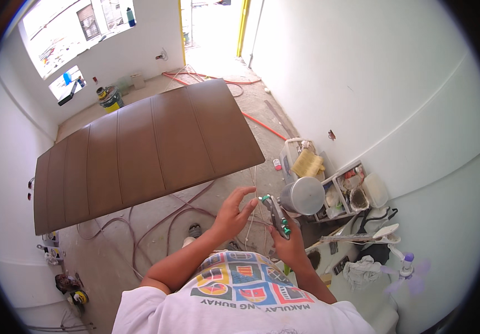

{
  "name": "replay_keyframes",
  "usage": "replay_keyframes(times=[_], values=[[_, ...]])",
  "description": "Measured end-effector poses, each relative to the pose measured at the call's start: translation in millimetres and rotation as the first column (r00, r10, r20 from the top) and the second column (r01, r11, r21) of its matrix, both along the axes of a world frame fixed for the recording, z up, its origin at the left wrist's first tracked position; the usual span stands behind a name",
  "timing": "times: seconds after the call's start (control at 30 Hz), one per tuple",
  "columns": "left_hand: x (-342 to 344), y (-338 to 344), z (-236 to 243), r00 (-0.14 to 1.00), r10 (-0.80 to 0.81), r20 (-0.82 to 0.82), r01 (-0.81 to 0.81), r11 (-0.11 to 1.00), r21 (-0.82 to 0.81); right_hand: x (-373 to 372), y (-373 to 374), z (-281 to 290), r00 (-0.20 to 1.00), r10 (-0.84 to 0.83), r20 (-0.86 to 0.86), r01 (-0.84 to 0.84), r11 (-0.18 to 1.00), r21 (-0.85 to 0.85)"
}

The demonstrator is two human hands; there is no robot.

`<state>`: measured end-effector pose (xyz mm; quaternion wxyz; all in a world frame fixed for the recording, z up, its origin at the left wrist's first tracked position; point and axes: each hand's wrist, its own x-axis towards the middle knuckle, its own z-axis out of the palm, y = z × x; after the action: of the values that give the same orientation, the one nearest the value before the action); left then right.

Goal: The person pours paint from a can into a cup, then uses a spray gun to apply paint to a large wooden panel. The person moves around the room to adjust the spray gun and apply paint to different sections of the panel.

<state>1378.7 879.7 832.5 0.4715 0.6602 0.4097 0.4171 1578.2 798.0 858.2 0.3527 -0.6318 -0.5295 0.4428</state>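
Head view: the right hand [289, 246] grips a spray gun [275, 214] at five o'clock, maybe so its cup [306, 196] won't tip. The left hand [232, 214], empty, is near. A brown panel [139, 147] is at ten o'clock from them.

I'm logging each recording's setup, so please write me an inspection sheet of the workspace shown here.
Surface: concrete floor, marked and dusty-looking.
Things at hand: green-trimmed spray gun; large brown grooved panel raised above the floor.
Clutter: yellow pad in a white bin, plus assorted supplies along the right wall.
Hands: right hand grips the gun; left hand is open, fingers near it, contact unclear.
Cables: orange hose and dark-red hose lie across the floor.
Surroundings: white walls, window opening, yellow-framed doorway.
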Motion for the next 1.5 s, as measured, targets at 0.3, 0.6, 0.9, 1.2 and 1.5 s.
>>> replay_keyframes(times=[0.3,0.6,0.9,1.2,1.5], values=[[20.4,16.9,-51.4,0.928,-0.04,0.37,0.251,0.801,-0.544,-24.9,27.5,10.5,0.962,-0.258,-0.094,0.253,0.965,-0.064],[25.1,65.4,1.1,0.418,-0.025,0.908,0.878,0.268,-0.396,-38.3,140.1,54.0,0.888,-0.458,0.052,0.436,0.871,0.228],[27.5,90.2,-6.8,0.306,0.019,0.952,0.946,0.109,-0.306,-72.0,182.9,84.5,0.781,-0.625,0.005,0.586,0.735,0.341],[4.1,106.9,-7.6,0.227,0.058,0.972,0.974,-0.01,-0.227,-113.4,198.3,94.1,0.761,-0.649,0.0,0.606,0.71,0.358],[-40.5,156.4,-3.1,0.213,0.057,0.975,0.956,0.194,-0.22,-164.1,262.1,100.7,0.854,-0.512,0.087,0.457,0.821,0.343]])
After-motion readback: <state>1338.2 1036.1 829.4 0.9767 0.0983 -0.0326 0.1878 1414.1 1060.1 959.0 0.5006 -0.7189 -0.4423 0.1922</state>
